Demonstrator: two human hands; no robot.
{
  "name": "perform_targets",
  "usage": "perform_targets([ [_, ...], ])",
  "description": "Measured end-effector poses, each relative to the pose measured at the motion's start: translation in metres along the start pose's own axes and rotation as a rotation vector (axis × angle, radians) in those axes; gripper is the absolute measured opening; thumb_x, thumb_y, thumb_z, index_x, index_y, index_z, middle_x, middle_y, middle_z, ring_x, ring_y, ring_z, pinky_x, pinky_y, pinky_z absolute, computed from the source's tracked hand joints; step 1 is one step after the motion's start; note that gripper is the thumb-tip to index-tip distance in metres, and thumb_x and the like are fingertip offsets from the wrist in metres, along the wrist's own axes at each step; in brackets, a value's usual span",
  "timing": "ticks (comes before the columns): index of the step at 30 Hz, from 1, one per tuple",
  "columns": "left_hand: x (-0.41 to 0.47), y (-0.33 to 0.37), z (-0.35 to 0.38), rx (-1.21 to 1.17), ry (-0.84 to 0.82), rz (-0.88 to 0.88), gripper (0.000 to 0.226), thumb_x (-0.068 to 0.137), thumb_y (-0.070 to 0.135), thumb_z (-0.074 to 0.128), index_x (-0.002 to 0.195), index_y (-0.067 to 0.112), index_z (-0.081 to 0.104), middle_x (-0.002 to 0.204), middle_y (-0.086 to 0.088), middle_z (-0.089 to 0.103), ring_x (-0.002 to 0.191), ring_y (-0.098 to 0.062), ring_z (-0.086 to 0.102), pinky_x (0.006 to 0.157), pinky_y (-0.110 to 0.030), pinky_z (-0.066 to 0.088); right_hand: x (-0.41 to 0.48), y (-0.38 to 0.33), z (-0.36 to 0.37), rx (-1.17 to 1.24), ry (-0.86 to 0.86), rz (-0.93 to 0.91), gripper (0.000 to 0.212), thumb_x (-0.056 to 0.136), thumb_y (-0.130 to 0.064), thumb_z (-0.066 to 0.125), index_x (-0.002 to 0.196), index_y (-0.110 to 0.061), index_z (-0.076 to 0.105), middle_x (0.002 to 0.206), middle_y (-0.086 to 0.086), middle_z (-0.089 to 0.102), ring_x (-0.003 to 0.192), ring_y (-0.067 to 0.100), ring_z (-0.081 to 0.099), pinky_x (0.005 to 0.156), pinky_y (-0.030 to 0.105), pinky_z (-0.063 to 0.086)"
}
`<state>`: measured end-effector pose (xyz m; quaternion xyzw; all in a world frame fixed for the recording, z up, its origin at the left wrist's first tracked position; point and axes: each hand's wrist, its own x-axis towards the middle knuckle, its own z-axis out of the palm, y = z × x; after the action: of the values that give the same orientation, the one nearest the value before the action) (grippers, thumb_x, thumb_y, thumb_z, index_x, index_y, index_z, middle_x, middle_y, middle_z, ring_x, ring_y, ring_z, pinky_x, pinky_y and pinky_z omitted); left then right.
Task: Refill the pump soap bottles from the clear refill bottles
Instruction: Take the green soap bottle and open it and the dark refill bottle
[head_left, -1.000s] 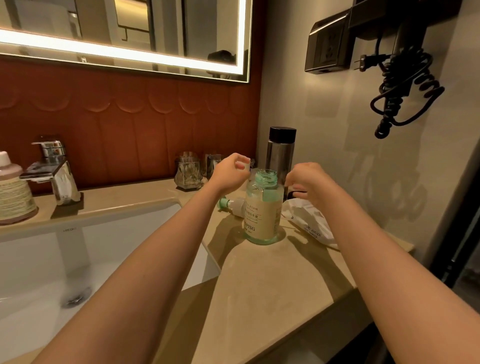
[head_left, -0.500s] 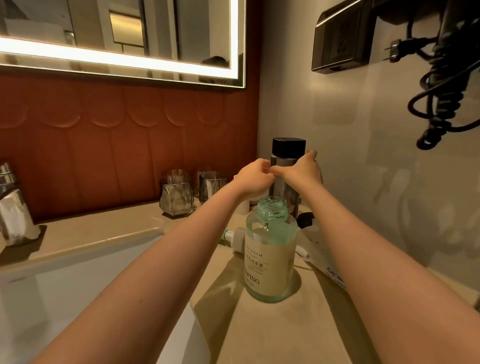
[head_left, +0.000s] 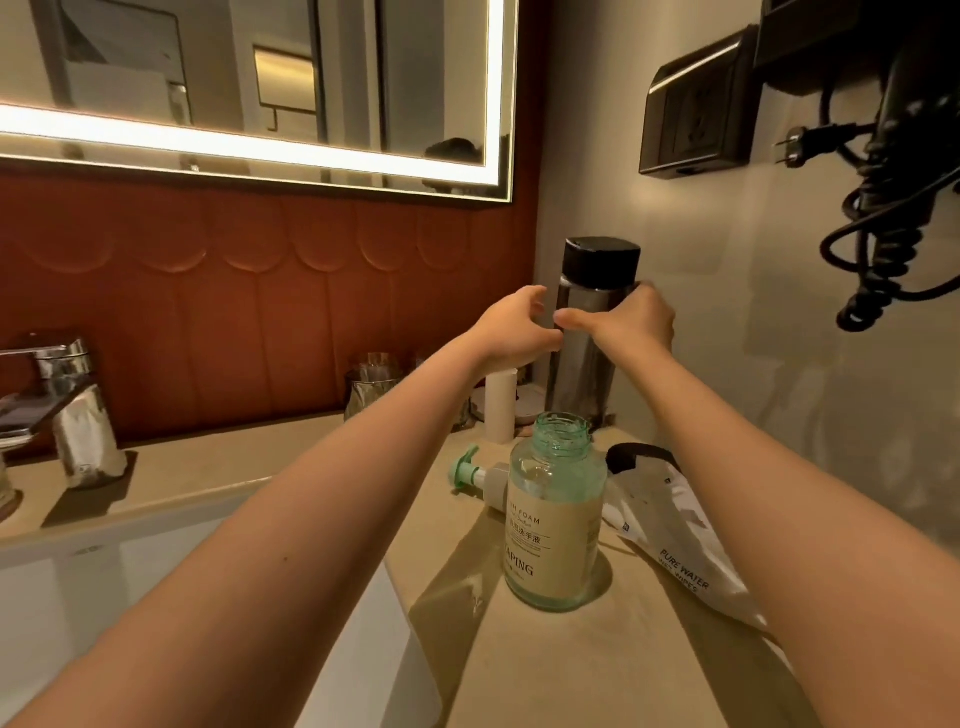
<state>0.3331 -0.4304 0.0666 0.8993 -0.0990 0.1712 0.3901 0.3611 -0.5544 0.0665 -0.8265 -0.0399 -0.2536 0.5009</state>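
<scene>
Closing further round tall clear black-capped refill bottle (head_left: 584, 374) behind open green glass pump bottle (head_left: 553, 525): gripped by right hand (head_left: 634, 322), left hand (head_left: 511, 330) spread, empty. Fetching refill; uncapping probably next.

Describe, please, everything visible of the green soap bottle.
The green soap bottle is translucent glass or plastic, with a beige label and an open threaded neck. It stands upright on the counter, holding clear liquid. Its pump lies at its left. The left hand and right hand are off it, at the refill bottle behind.
</scene>
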Motion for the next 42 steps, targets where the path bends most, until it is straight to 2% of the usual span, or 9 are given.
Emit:
perform_targets([
  [4,-0.018,0.013,-0.017,-0.006,0.048,0.014,0.076,0.081,0.018,0.069,0.144,0.010,0.027,0.142,-0.009,0.040,0.129,-0.022,0.041,0.095,-0.025,0.038,-0.015,-0.046,-0.015,0.031,-0.050,-0.105,0.069,0.072,-0.040,0.078,0.124,-0.007,0.047,0.118,0.006,0.054,0.105,0.018,0.053,0.073,0.022,0.042],
  [8,-0.048,0.027,-0.035,-0.015,0.272,0.022,0.078,0.075,0.034,0.075,0.138,0.011,0.034,0.136,-0.003,0.046,0.123,-0.018,0.044,0.083,-0.019,0.034,-0.042,-0.085,-0.018,0.075,-0.107,-0.107,0.075,0.066,-0.046,0.080,0.122,-0.007,0.049,0.117,0.007,0.056,0.108,0.023,0.056,0.082,0.033,0.054],
  [15,-0.104,0.002,-0.045,0.111,0.475,-0.097,0.047,0.070,0.044,0.077,0.100,0.016,0.054,0.085,0.008,0.052,0.084,-0.011,0.054,0.057,-0.018,0.036,-0.101,-0.095,-0.013,0.035,-0.338,-0.188,0.081,0.070,-0.043,0.078,0.132,-0.006,0.040,0.117,0.005,0.052,0.093,0.015,0.047,0.076,0.030,0.052],
  [19,-0.133,-0.014,-0.038,0.030,0.463,-0.165,0.052,0.065,0.048,0.078,0.106,0.023,0.060,0.096,0.010,0.063,0.087,-0.009,0.057,0.068,-0.022,0.045,-0.120,-0.092,-0.006,0.046,-0.487,-0.156,0.093,0.069,-0.047,0.077,0.138,-0.010,0.027,0.132,0.007,0.045,0.115,0.022,0.049,0.079,0.028,0.047],
  [23,-0.141,-0.031,-0.031,0.007,0.440,-0.255,0.050,0.063,0.046,0.079,0.102,0.022,0.060,0.099,0.006,0.066,0.092,-0.013,0.061,0.076,-0.029,0.049,-0.123,-0.095,0.000,0.046,-0.511,-0.219,0.089,0.072,-0.049,0.074,0.137,-0.010,0.027,0.128,0.006,0.046,0.102,0.015,0.049,0.069,0.020,0.047],
  [27,-0.142,-0.048,-0.020,0.004,0.405,-0.315,0.069,0.060,0.048,0.080,0.116,0.015,0.058,0.109,-0.001,0.066,0.103,-0.019,0.060,0.089,-0.038,0.051,-0.122,-0.092,0.014,-0.155,-0.446,-0.300,0.083,0.072,-0.050,0.074,0.133,-0.007,0.037,0.125,0.007,0.051,0.104,0.018,0.052,0.070,0.025,0.045],
  [31,-0.140,-0.059,-0.016,-0.054,0.340,-0.303,0.066,0.060,0.051,0.080,0.113,0.020,0.057,0.104,0.003,0.065,0.097,-0.016,0.059,0.086,-0.036,0.052,-0.115,-0.090,0.021,-0.215,-0.466,-0.302,0.085,0.071,-0.047,0.075,0.135,-0.008,0.035,0.129,0.007,0.049,0.114,0.023,0.050,0.074,0.027,0.044],
  [36,-0.133,-0.068,-0.022,-0.054,0.250,-0.281,0.057,0.064,0.047,0.079,0.111,0.021,0.058,0.101,0.003,0.065,0.094,-0.015,0.060,0.084,-0.035,0.053,-0.110,-0.093,0.028,-0.263,-0.457,-0.319,0.075,0.073,-0.041,0.074,0.132,-0.011,0.038,0.124,0.006,0.050,0.107,0.021,0.051,0.075,0.029,0.047],
  [42,-0.137,-0.078,-0.032,-0.197,0.184,-0.275,0.043,0.070,0.031,0.078,0.108,0.018,0.060,0.102,0.000,0.066,0.097,-0.015,0.060,0.082,-0.031,0.050,-0.104,-0.102,0.029,-0.141,-0.728,-0.311,0.077,0.079,-0.022,0.072,0.142,-0.016,0.027,0.144,0.007,0.035,0.127,0.024,0.039,0.093,0.033,0.040],
])
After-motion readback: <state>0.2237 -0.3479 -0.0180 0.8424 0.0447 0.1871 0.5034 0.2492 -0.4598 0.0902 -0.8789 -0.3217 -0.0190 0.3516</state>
